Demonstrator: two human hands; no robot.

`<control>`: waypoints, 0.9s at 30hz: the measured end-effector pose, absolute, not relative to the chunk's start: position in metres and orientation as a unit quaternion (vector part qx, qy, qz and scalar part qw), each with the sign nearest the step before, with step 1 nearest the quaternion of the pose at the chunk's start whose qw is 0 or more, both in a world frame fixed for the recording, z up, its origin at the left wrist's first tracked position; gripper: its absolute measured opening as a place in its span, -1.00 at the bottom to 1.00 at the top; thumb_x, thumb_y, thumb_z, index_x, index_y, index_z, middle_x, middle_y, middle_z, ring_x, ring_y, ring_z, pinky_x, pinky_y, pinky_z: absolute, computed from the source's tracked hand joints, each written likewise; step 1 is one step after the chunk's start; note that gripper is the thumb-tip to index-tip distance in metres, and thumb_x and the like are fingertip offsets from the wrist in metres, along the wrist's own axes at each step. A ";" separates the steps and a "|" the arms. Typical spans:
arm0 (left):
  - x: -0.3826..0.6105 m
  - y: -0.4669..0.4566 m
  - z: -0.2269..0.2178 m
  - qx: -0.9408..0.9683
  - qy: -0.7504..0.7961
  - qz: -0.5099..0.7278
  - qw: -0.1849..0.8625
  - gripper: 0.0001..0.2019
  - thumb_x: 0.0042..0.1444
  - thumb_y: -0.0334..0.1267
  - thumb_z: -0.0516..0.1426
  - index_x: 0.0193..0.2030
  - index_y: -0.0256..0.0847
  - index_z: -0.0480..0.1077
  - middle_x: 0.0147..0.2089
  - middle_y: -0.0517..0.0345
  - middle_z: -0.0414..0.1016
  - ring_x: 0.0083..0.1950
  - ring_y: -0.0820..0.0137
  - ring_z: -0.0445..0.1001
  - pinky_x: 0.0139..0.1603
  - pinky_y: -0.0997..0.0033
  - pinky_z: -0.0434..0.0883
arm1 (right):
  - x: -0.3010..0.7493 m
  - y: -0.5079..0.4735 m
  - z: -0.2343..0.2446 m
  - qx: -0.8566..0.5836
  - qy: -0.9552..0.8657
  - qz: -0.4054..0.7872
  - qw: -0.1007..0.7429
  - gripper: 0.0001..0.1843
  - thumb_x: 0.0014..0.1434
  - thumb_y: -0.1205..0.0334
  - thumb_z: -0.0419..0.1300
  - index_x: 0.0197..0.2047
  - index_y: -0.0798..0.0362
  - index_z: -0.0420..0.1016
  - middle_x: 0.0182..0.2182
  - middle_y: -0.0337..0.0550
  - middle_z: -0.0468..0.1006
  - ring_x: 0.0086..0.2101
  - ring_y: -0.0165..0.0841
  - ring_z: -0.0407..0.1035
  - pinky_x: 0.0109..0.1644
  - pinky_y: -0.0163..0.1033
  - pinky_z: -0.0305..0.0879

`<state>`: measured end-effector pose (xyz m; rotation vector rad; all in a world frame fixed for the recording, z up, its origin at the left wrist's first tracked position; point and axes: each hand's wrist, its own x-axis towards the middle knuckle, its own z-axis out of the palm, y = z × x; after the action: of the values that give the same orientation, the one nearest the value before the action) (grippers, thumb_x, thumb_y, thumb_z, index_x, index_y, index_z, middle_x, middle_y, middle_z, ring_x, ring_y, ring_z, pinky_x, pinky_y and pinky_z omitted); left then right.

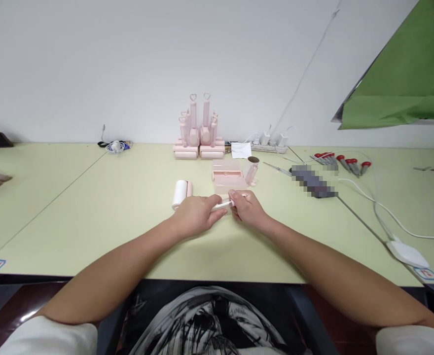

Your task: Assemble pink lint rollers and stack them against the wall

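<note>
Between my hands, just above the table, is a slim clear-and-pink tube handle (222, 203). My left hand (198, 213) is closed round its left part. At its right end the fingers of my right hand (247, 207) pinch it, hiding that tip. Close by my left hand lies a white sticky roll (180, 193) with a pink part along its right side. Beyond my right hand sits an open pink case (227, 178) with clear covers. Beside the case are a brown cardboard-ended tube (253, 160) and another clear pink handle (251, 173).
Several pink lint rollers (198, 130) with heart-topped handles stand against the wall. A power strip with chargers (272, 143), a blurred-out dark object (313, 182), red-handled tools (344, 161) and a white cable with a pad (408, 252) lie to the right. A coiled cable (116, 147) lies back left.
</note>
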<state>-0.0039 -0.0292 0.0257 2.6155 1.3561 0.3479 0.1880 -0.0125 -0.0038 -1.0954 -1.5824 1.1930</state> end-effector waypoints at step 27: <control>-0.039 0.001 0.040 0.763 0.528 0.330 0.174 -0.47 0.32 0.12 -0.17 -0.29 -0.21 0.44 -0.42 0.14 0.46 -0.36 0.36 0.40 -0.30 0.40 0.26 | 0.189 -0.022 0.004 -0.358 -0.854 0.328 0.189 -0.82 0.18 0.17 0.16 -0.17 0.06 0.43 -0.53 -0.37 0.27 -0.51 -0.46 0.18 -0.39 -0.33 0.07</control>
<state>-0.0392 0.0009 0.0402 2.1623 1.4980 0.9358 0.1886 -0.0221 0.0043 -1.0060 -2.3996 0.9220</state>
